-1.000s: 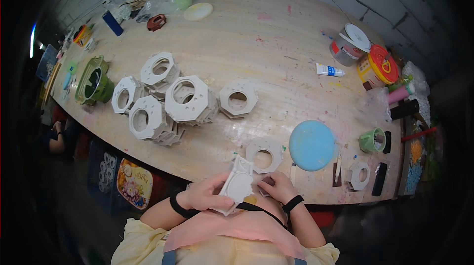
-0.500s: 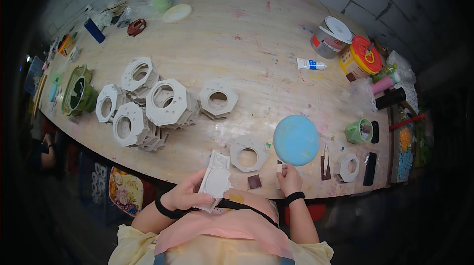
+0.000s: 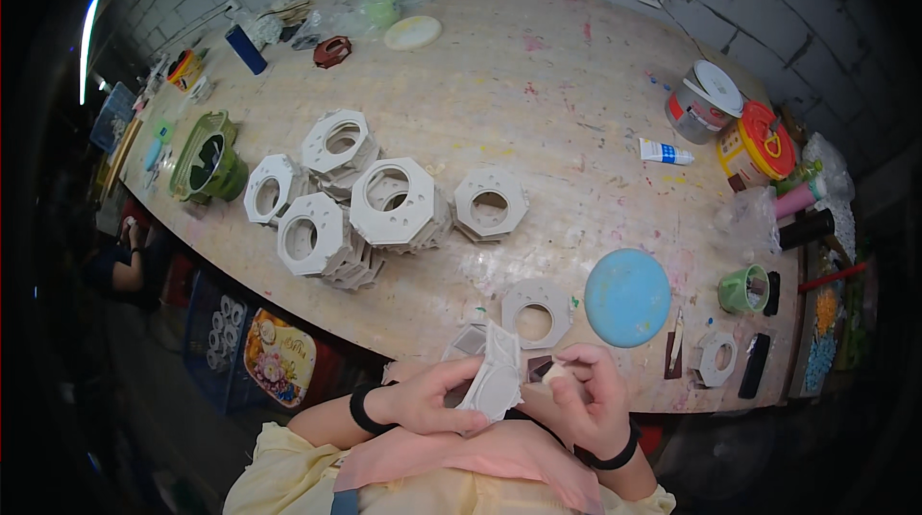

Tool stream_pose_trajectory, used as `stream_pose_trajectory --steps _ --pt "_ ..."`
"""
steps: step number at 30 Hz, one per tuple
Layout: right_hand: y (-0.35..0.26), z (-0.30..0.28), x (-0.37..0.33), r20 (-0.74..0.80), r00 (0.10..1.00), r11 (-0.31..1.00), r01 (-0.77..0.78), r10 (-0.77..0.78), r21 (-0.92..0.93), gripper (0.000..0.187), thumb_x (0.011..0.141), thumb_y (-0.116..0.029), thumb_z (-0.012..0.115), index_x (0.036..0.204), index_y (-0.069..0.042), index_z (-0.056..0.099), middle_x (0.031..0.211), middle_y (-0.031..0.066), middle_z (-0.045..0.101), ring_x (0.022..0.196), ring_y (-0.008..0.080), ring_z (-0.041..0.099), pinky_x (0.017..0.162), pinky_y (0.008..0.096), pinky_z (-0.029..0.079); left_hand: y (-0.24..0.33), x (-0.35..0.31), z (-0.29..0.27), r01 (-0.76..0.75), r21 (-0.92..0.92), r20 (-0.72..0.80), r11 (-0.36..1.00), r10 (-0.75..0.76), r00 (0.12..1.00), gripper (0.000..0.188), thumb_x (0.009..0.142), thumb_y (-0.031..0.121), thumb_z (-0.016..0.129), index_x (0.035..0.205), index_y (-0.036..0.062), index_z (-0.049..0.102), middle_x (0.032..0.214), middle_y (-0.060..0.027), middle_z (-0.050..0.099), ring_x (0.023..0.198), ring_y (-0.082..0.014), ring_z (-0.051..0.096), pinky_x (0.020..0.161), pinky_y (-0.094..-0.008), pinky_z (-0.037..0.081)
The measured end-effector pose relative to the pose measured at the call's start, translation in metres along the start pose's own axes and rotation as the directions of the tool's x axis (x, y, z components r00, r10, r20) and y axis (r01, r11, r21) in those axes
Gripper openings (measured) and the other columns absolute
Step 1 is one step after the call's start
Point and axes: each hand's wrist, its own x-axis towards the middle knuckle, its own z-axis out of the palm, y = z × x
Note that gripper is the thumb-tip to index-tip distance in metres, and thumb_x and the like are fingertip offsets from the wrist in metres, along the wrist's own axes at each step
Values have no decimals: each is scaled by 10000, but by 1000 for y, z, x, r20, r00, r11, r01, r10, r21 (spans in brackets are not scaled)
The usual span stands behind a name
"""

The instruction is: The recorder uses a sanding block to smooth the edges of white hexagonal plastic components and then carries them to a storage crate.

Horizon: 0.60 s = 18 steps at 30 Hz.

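My left hand (image 3: 427,394) is closed around a white plaster-like casting (image 3: 497,373), tilted above the table's near edge. Its flat panels and raised borders show; part of it hides behind my fingers. Close to its right, my right hand (image 3: 597,400) pinches a small pale piece (image 3: 555,374), too small to name surely. Just behind that piece a dark brown square (image 3: 540,367), like sandpaper, lies on the table. Beyond my hands a flat white octagonal ring (image 3: 536,313) lies beside a round light-blue disc (image 3: 627,297).
Stacks of white octagonal rings (image 3: 399,203) stand left of centre, near a green basket (image 3: 209,162). At right are a small green cup (image 3: 743,290), a black oblong thing (image 3: 755,365), a grey bucket (image 3: 704,104) and a yellow bucket with red lid (image 3: 757,145). A tube (image 3: 666,151) lies nearby.
My right hand has lifted from the table beside the blue disc and come in toward the casting with the small piece. My left hand has turned the casting. The whole view has shifted.
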Motion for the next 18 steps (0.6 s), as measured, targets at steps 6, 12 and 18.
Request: stream_pose_trajectory --steps 6,12,18 --pt "-20 24 13 55 973 959 232 -226 -163 279 751 -72 689 987 -19 549 816 124 624 613 248 626 542 303 499 0 -2 6 -98 49 -150 994 105 983 575 799 237 667 1249 -27 424 1015 -64 563 905 -113 522 767 -263 426" --pt "-16 25 14 79 958 939 285 -274 -194 262 746 -56 686 968 -20 552 803 116 619 593 245 619 495 304 481 -4 -5 2 -77 52 -21 996 78 997 644 820 134 626 1343 -33 290 1240 -97 442 1126 -152 423 954 -288 355" --pt "-16 25 13 88 957 941 287 -276 -178 238 747 -45 681 950 -28 558 754 107 599 560 234 600 474 302 462 -2 -4 2 -70 80 -9 994 71 997 660 821 160 626 1349 -36 281 1261 -114 430 1148 -171 412 973 -301 339"
